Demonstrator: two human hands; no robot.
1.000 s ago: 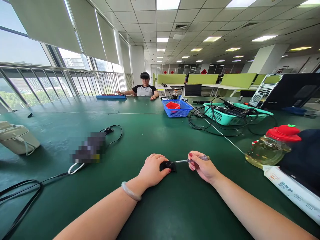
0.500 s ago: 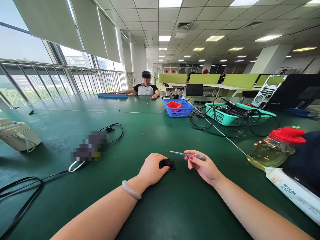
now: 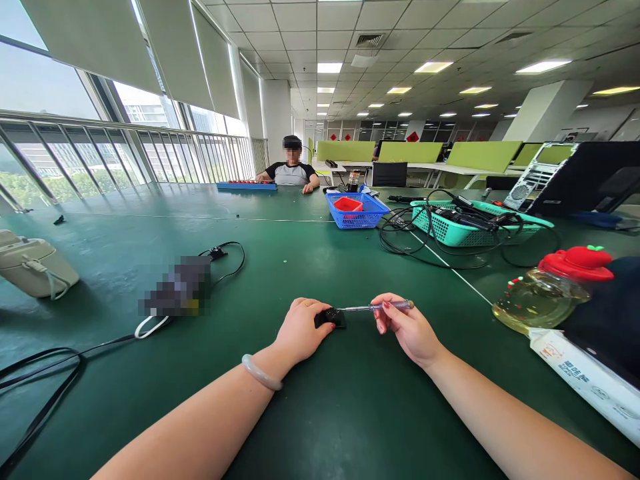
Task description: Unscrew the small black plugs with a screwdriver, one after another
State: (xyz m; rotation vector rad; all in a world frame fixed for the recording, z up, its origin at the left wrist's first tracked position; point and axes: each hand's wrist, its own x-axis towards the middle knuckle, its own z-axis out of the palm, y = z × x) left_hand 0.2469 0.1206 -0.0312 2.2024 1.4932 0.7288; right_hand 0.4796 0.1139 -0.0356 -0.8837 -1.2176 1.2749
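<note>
On the green tabletop (image 3: 320, 400), my left hand (image 3: 303, 328) grips a small black block-like part (image 3: 332, 316) between thumb and fingers; its exact kind cannot be made out. My right hand (image 3: 406, 330) is closed around the clear handle of a thin screwdriver (image 3: 385, 306), held nearly level. The metal tip points left and reaches the upper right side of the black part, seemingly touching it.
A pixelated dark object (image 3: 180, 287) with a cable lies to the left, near a beige case (image 3: 35, 263). Ahead are a blue basket (image 3: 367, 220) and a green basket (image 3: 440, 232) with tangled cables. At right stand a red-lidded bottle (image 3: 537, 303) and a white packet (image 3: 585, 383). Another person (image 3: 293, 175) sits opposite.
The screwdriver's tip has come down onto the black part, and its handle has levelled. Across the table, the blue tray by the other person has shifted right.
</note>
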